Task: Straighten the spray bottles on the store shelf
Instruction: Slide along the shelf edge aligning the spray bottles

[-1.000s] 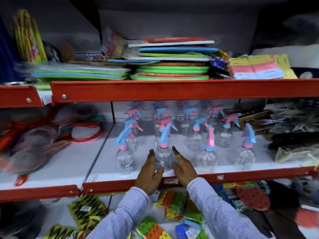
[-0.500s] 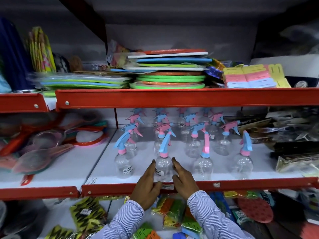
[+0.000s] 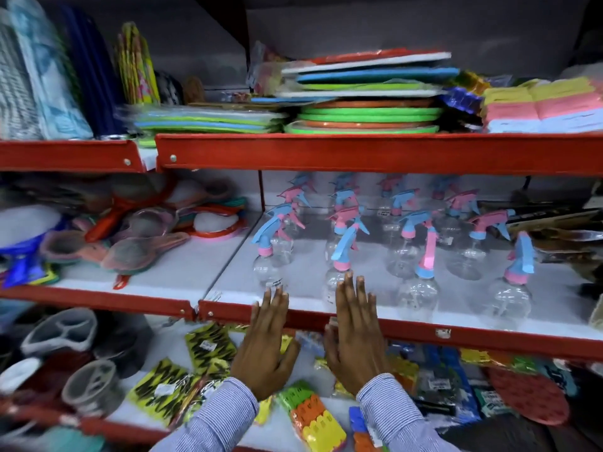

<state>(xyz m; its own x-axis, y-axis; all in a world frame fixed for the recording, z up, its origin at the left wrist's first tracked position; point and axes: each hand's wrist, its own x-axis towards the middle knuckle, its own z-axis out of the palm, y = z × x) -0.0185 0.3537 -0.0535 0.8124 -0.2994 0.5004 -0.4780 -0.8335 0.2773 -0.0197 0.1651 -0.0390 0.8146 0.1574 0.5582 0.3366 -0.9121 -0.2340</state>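
Head camera view: on the white middle shelf [image 3: 228, 282] with its red front lip, clear spray bottles with pink-and-blue trigger heads stand upright in loose rows. The left hand [image 3: 266, 340] and right hand [image 3: 354, 337] are both flat and open, gripping nothing, fingers pointing toward twelve o'clock over the lip. The front-row spray bottle [image 3: 336, 272] stands at twelve o'clock just past the right fingertips, the nearer hand, its long axis vertical; another bottle [image 3: 269, 270] stands just beyond the left fingertips.

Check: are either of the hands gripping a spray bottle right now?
No. The left hand and right hand are flat and open at the shelf edge, fingers extended, closed around no spray bottle.
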